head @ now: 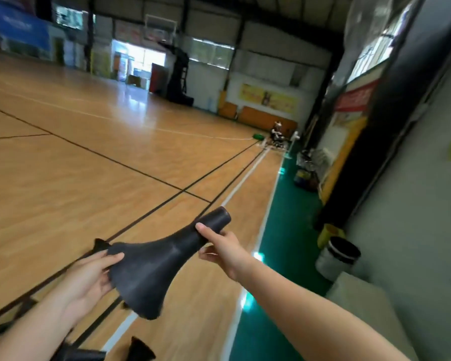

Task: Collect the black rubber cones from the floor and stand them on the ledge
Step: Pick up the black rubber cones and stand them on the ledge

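Observation:
A black rubber cone [156, 264] is held on its side in mid-air over the wooden court, its narrow tip pointing up and to the right. My right hand [223, 247] grips the narrow neck. My left hand [91, 277] holds the wide flared base, thumb on top of the rim. More black cones lie on the floor: one [141, 349] at the bottom edge, another [85, 356] lying beside it, and a small one [99, 245] partly hidden behind the held cone. A pale ledge [362, 298] sits low at the right by the wall.
A white bin with a black liner [336, 257] and a yellow container [328, 234] stand on the green floor strip along the right wall. A black padded pillar [375, 142] rises beside them. Far down the strip are a fan, ball bags and a seated person.

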A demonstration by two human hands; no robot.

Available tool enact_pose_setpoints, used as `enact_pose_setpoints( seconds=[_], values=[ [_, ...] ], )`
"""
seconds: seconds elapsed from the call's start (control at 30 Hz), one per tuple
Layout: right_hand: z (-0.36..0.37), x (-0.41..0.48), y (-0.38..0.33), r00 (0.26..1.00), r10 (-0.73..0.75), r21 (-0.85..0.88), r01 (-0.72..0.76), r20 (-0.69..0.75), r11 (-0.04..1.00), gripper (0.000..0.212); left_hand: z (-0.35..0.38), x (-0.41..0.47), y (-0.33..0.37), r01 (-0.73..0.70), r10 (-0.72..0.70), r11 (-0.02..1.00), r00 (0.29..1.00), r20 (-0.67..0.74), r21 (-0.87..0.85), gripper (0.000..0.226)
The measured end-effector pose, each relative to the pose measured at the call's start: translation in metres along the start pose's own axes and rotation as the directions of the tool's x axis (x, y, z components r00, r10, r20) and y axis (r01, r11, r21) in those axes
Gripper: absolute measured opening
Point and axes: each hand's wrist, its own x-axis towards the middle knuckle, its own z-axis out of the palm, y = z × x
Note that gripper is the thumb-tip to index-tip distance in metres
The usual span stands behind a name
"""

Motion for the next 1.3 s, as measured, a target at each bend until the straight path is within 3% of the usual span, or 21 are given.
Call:
enact_pose_setpoints(
  seconds=[0.13,0.3,0.47,0.6,0.73,0.87,1.0,1.2,1.3],
  values=[
    [-0.084,-0.026,-0.003,0.968,-0.055,-0.004,0.056,-0.245,0.998,0.072,0.080,0.011,-0.034,0.052,-0.059,0.997,0.990,0.128,0.059,0.055],
    [-0.203,-0.093,0.003,0.876,-0.033,0.057,0.069,-0.482,0.996,0.044,0.194,0.006,-0.084,0.048,-0.113,0.978,0.940,0.321,0.204,0.045],
    [-0.333,-0.202,0.022,0.721,0.001,0.142,0.135,-0.693,0.981,0.053,0.332,-0.029,-0.175,0.014,-0.212,0.937,0.817,0.536,0.348,0.034],
    [-0.430,-0.296,0.052,0.579,0.068,0.209,0.180,-0.812,0.961,0.059,0.435,-0.076,-0.257,0.020,-0.331,0.892,0.710,0.622,0.451,0.033],
    [-0.497,-0.378,0.086,0.440,0.150,0.308,0.313,-0.885,0.898,0.044,0.513,-0.122,-0.331,-0.001,-0.415,0.851,0.611,0.674,0.525,0.036],
    [-0.541,-0.459,0.123,0.332,0.218,0.348,0.407,-0.918,0.845,0.058,0.564,-0.178,-0.399,-0.006,-0.493,0.802,0.557,0.668,0.597,0.045],
    [-0.561,-0.535,0.169,0.216,0.295,0.364,0.490,-0.931,0.792,0.053,0.593,-0.230,-0.461,-0.078,-0.630,0.687,0.432,0.646,0.722,0.055],
    [-0.551,-0.626,0.238,0.014,0.473,0.384,0.607,-0.881,0.696,0.047,0.609,-0.293,-0.549,-0.303,-0.766,0.532,0.225,0.602,0.791,0.049],
    [-0.543,-0.657,0.265,-0.079,0.541,0.384,0.619,-0.837,0.685,0.049,0.604,-0.313,-0.595,-0.395,-0.820,0.451,0.172,0.546,0.801,0.046]
  ],
)
